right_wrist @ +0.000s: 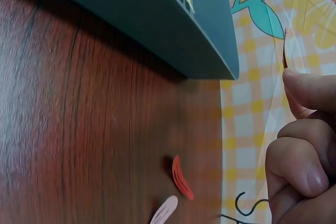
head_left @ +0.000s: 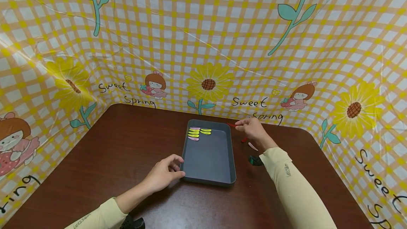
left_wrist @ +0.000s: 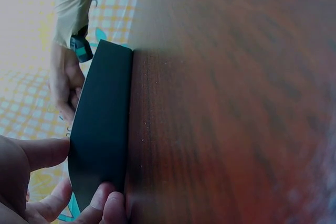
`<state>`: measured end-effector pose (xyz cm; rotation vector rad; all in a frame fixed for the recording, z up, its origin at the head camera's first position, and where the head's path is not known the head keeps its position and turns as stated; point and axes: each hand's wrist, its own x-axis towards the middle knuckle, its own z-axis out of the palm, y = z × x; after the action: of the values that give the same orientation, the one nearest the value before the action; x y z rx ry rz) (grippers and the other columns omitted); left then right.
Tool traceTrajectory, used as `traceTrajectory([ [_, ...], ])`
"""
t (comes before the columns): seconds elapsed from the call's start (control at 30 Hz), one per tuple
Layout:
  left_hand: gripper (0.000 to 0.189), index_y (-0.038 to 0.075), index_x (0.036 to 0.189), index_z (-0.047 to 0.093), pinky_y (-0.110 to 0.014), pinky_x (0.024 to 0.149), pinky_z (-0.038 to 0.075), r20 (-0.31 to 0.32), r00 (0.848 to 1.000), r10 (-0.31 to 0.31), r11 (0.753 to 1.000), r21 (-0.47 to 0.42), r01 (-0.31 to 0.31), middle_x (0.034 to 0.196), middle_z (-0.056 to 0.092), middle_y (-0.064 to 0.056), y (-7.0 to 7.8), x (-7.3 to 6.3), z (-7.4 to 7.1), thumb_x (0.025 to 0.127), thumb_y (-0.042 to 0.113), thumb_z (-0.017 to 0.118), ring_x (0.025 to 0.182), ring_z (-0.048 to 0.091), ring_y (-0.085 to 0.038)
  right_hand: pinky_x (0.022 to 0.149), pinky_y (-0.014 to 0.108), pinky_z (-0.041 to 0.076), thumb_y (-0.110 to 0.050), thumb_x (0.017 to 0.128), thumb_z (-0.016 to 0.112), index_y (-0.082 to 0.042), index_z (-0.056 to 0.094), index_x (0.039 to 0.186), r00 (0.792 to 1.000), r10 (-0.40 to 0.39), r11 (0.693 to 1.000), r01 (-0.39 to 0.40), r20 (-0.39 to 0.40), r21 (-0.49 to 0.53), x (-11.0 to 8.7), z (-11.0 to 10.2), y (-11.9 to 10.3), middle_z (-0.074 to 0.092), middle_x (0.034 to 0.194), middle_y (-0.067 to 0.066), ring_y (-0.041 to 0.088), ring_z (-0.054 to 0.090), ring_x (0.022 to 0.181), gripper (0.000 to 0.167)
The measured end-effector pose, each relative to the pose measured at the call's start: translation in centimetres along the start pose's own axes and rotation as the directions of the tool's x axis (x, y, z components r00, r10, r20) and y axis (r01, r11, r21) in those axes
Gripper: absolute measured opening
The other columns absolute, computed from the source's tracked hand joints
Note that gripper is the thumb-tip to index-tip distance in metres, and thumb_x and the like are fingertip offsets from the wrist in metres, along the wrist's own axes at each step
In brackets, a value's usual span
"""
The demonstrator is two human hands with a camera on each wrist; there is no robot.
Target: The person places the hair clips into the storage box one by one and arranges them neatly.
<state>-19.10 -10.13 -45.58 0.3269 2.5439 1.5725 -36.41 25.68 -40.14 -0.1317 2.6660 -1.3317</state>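
Note:
A dark grey rectangular tray (head_left: 208, 160) lies on the table. My left hand (head_left: 163, 174) grips its near left corner, thumb and fingers on the walls, as the left wrist view shows close up. Beyond the tray's far right corner, my right hand (head_left: 252, 131) pinches a thin red hair clip (right_wrist: 285, 51) between thumb and forefinger, seen edge-on in the right wrist view. Several yellow hair clips (head_left: 206, 132) and a few pink ones (head_left: 193, 139) lie in rows at the tray's far left. Outside it, beneath my right hand, are another red clip (right_wrist: 181, 179) and a pale pink clip (right_wrist: 164, 211).
The brown wooden table (head_left: 136, 133) meets a yellow checked cloth (head_left: 178, 45) that rises at the back and both sides. A black and green device (head_left: 255, 160) sits at my right wrist, and a black one (head_left: 133, 223) below the left sleeve.

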Motion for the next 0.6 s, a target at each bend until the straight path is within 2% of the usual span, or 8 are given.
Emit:
traceTrajectory([
  [0.07,0.036,0.012,0.120,0.063,-0.033,0.067,0.048,0.000,1.000,0.000,1.000,-0.001,0.000,0.093,0.063,-0.003,-0.1,0.0,0.0,0.088,0.023,0.077,0.080,0.060,-0.016,0.047,0.029,0.030,-0.019,0.099,0.064,-0.003,0.068,0.123,1.000,0.000,1.000,0.000,-0.001,0.009,0.0,0.2,-0.2,0.069,0.085,-0.002,0.009,0.024,0.043,0.028],
  [0.17,0.036,0.012,0.120,0.063,-0.033,0.067,0.047,-0.001,1.000,0.001,1.000,0.002,-0.001,0.093,0.063,-0.003,-0.1,0.1,0.0,0.088,0.023,0.077,0.080,0.060,-0.016,0.048,0.030,0.032,-0.018,0.099,0.063,-0.005,0.068,0.123,1.000,0.012,0.999,-0.012,0.008,0.034,0.1,0.6,-0.6,0.059,0.064,-0.014,0.008,0.023,0.040,0.028],
  [0.3,0.035,0.012,0.119,0.063,-0.033,0.067,0.047,-0.002,1.000,0.002,1.000,0.003,-0.002,0.093,0.063,-0.003,-0.1,0.1,0.0,0.088,0.022,0.077,0.080,0.060,-0.016,0.048,0.031,0.032,-0.017,0.099,0.063,-0.006,0.068,0.123,0.999,0.031,0.998,-0.033,0.029,0.053,0.4,1.1,-1.2,0.053,0.050,-0.010,0.007,0.022,0.039,0.026],
  [0.37,0.036,0.012,0.120,0.063,-0.033,0.067,0.047,-0.001,1.000,0.002,1.000,0.003,-0.002,0.093,0.063,-0.003,-0.1,0.0,0.0,0.089,0.023,0.077,0.080,0.060,-0.016,0.047,0.030,0.030,-0.017,0.100,0.063,-0.007,0.069,0.121,0.999,0.034,0.998,-0.036,0.029,0.050,0.6,1.3,-1.4,0.061,0.057,-0.002,0.008,0.022,0.039,0.024],
  [0.43,0.036,0.012,0.120,0.063,-0.033,0.067,0.048,0.000,1.000,0.000,1.000,0.002,0.000,0.093,0.063,-0.003,-0.1,0.0,0.0,0.088,0.023,0.077,0.080,0.060,-0.016,0.046,0.029,0.028,-0.016,0.100,0.063,-0.007,0.070,0.120,0.999,0.028,0.998,-0.029,0.027,0.048,0.7,1.5,-1.6,0.072,0.075,0.006,0.008,0.022,0.040,0.023],
  [0.5,0.036,0.012,0.120,0.063,-0.033,0.067,0.048,0.001,1.000,-0.001,1.000,0.001,0.001,0.094,0.063,-0.003,-0.1,0.0,0.0,0.089,0.024,0.077,0.081,0.060,-0.016,0.045,0.028,0.028,-0.016,0.100,0.063,-0.006,0.070,0.119,0.999,0.023,0.998,-0.025,0.025,0.054,0.8,1.8,-1.8,0.074,0.095,0.007,0.009,0.022,0.042,0.023],
  [0.53,0.036,0.012,0.120,0.063,-0.033,0.067,0.048,0.002,1.000,-0.001,1.000,0.001,0.001,0.094,0.063,-0.003,-0.1,0.0,0.0,0.089,0.024,0.077,0.081,0.060,-0.016,0.045,0.027,0.027,-0.015,0.099,0.063,-0.006,0.070,0.118,1.000,0.021,0.998,-0.022,0.022,0.060,0.8,1.9,-1.9,0.074,0.098,0.007,0.009,0.022,0.042,0.023],
  [0.6,0.036,0.012,0.120,0.063,-0.034,0.068,0.048,0.001,1.000,0.000,1.000,0.000,0.000,0.094,0.063,-0.003,-0.1,0.0,0.0,0.089,0.023,0.077,0.081,0.060,-0.016,0.045,0.027,0.026,-0.015,0.099,0.064,-0.006,0.070,0.119,1.000,0.020,0.998,-0.021,0.022,0.066,0.8,2.3,-2.2,0.071,0.085,0.003,0.009,0.022,0.041,0.023],
])
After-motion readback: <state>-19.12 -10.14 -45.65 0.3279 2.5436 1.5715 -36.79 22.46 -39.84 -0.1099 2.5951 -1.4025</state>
